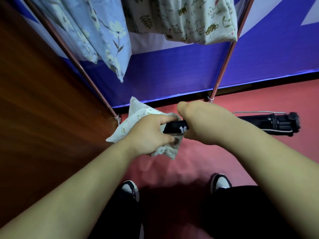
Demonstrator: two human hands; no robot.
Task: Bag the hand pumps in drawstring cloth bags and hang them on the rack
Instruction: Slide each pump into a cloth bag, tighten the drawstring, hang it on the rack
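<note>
The brown wooden panel (pixel 43 100) walls you in on the left, while the red carpeted floor (pixel 189 161) lies open to your right. The chrome tube rack (pixel 222 66) and its hung blue floral bag (pixel 107 40) and cream animal-print bag (pixel 203 19) are cut off at the top. Your left hand (pixel 148 133) grips the pale printed cloth bag (pixel 138 112) by its bunched mouth. Your right hand (pixel 205 123) wraps round the black hand pump (pixel 174 128) and hides most of it; the pump's free end is at the bag's mouth. A second black pump (pixel 269 122) lies on the floor to the right.

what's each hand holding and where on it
Left hand grips the cloth bag at its open mouth; right hand grips the black pump around its body, outside the bag.
</note>
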